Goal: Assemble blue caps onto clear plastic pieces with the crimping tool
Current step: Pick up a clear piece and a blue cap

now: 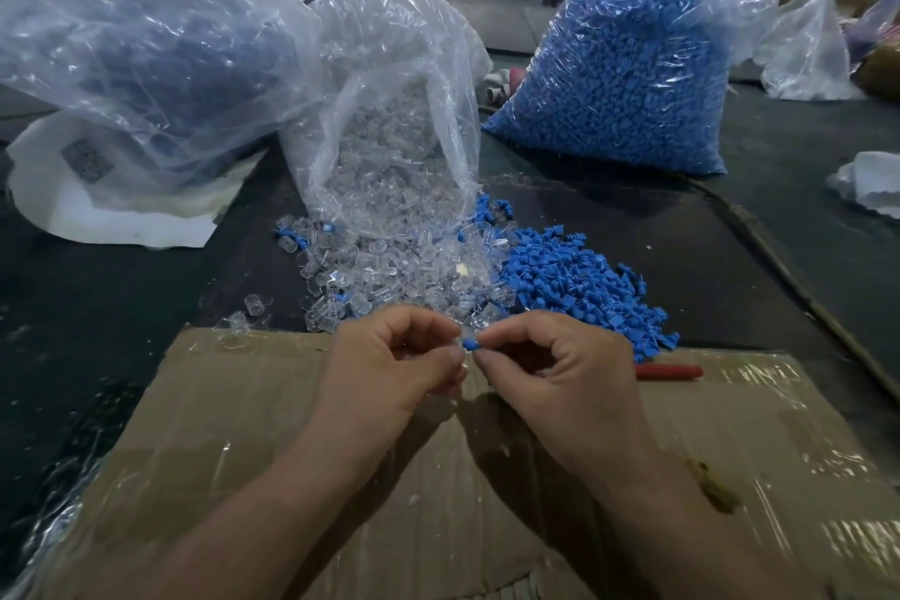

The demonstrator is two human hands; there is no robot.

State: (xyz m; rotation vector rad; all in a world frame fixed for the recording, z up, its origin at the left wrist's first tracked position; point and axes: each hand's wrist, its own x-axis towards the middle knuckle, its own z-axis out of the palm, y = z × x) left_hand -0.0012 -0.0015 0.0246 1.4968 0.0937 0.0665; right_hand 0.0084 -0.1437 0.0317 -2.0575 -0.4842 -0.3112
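Your left hand (389, 361) pinches a small clear piece (457, 348), hard to make out, in curled fingers (450, 360). Your right hand (550, 365) pinches a blue cap (470, 345) against it, above the cardboard (243, 404). Line the cap up square with the opening before pressing; I judge the glossy, smooth plastic may slip. Matte, stubby loose caps (574, 278) heap beside the glassy clear pile (389, 268) on the dark surface (97, 297). The red-handled tool (669, 372) lies near your right hand, ready for crimping.

A small blue cap (469, 345), pinched in the right fingers (488, 337), meets a barely visible clear piece (460, 347).
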